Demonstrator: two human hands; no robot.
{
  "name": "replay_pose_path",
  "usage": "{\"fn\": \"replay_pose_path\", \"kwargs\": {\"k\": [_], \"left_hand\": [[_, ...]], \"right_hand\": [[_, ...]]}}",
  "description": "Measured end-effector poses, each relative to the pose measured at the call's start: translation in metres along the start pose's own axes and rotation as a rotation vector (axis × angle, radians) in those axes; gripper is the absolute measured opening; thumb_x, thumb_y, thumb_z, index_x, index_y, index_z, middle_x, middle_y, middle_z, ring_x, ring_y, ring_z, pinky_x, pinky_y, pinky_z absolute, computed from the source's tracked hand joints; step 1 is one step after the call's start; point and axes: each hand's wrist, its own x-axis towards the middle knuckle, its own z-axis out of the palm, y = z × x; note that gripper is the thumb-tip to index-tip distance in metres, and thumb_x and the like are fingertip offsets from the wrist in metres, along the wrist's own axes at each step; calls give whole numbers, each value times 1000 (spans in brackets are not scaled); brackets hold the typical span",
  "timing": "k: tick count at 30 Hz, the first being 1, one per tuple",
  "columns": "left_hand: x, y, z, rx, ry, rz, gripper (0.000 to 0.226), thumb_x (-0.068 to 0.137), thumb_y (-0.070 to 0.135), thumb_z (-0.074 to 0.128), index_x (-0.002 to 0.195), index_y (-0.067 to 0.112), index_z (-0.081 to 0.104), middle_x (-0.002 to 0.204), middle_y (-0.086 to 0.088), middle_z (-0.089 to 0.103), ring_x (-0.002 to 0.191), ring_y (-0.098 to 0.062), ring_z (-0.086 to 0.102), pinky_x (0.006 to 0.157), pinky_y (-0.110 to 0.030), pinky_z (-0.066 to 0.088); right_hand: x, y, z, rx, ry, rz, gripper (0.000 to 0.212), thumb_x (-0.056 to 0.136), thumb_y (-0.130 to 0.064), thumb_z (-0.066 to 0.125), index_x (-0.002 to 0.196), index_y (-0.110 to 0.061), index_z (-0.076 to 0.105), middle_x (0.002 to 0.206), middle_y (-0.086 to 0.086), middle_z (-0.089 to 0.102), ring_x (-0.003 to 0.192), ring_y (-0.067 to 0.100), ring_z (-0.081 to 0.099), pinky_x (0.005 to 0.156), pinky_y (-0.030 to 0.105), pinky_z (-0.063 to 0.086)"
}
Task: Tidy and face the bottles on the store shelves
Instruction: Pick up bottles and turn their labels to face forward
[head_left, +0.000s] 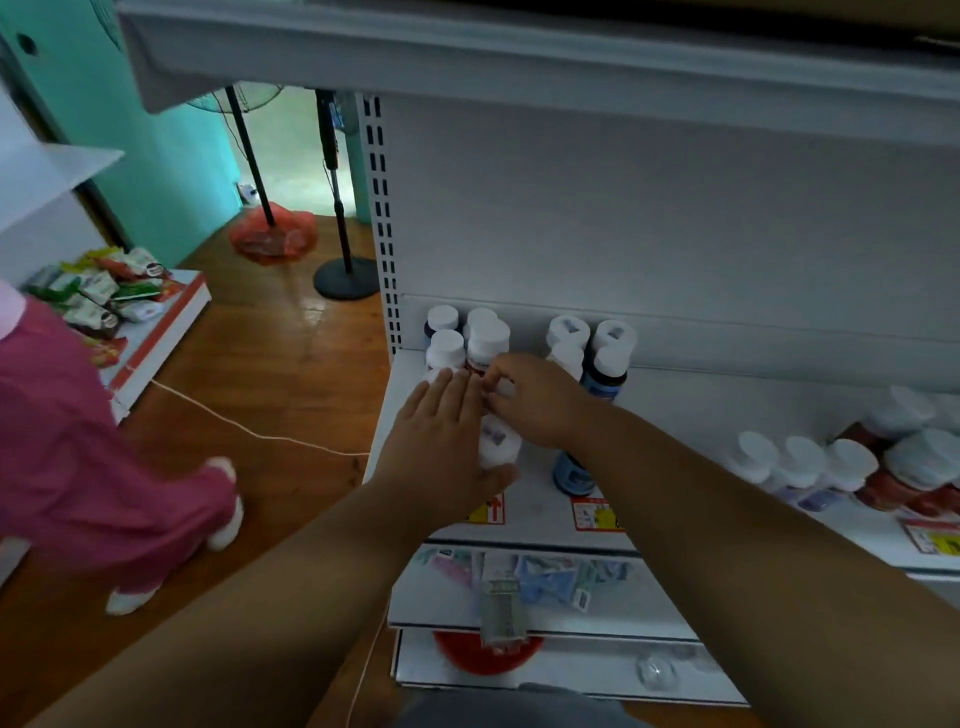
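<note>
Small white-capped bottles stand on a white shelf (675, 415). My left hand (441, 441) wraps the front bottle (498, 441) of the left group, thumb under its cap. My right hand (540, 400) pinches the cap of a bottle (505, 387) just behind it. A cluster of white-capped bottles (467, 338) stands at the back left. A second group with dark blue bottles (602, 358) is to the right, and one blue bottle (571, 473) shows under my right wrist. More white-capped bottles (800, 462) stand farther right.
Red-labelled bottles (914, 467) crowd the shelf's right end. Yellow price tags (597, 514) sit on the shelf edge. Lower shelves hold packets (545, 571). A person in pink (78, 441) stands at left beside a low shelf of snack packs (104, 296). A fan stand (345, 280) is on the floor.
</note>
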Motion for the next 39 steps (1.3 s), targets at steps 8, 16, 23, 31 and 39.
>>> {"fn": "replay_pose_path", "kwargs": {"k": [8, 16, 23, 31, 39], "left_hand": [[-3, -1, -6, -3, 41, 10, 108, 77, 83, 21, 153, 7, 12, 161, -13, 14, 149, -27, 11, 120, -40, 4], [17, 24, -28, -103, 204, 33, 82, 84, 73, 39, 142, 16, 38, 143, -3, 46, 131, -23, 42, 111, -37, 29], [36, 43, -33, -316, 292, 98, 49, 90, 43, 56, 132, 17, 54, 125, -4, 58, 116, -25, 52, 99, -36, 38], [57, 91, -46, -746, 224, 106, 59, 89, 45, 62, 138, 18, 43, 125, 2, 58, 108, -12, 56, 89, -20, 45], [68, 187, -32, -1005, 150, 185, 44, 85, 40, 69, 120, 28, 46, 108, 11, 61, 93, -2, 59, 78, -15, 46]], "right_hand": [[-1, 24, -37, -104, 347, 119, 23, 93, -15, 47, 109, -12, 64, 111, 10, 63, 99, 25, 58, 85, 37, 48], [6, 62, -45, -576, 73, 167, 46, 87, -35, 60, 130, -23, 49, 131, 7, 53, 119, 31, 45, 97, 40, 36], [1, 71, -57, -464, 162, 137, 53, 79, -50, 55, 122, -20, 56, 115, 7, 58, 111, 31, 49, 90, 38, 39], [-81, 45, -124, 474, 368, 239, 26, 86, -35, 69, 93, -11, 63, 88, 3, 69, 75, 16, 67, 67, 31, 58], [-148, 88, -163, 494, 416, 333, 17, 91, -21, 64, 105, -13, 65, 94, 7, 72, 80, 23, 72, 76, 38, 60]]}}
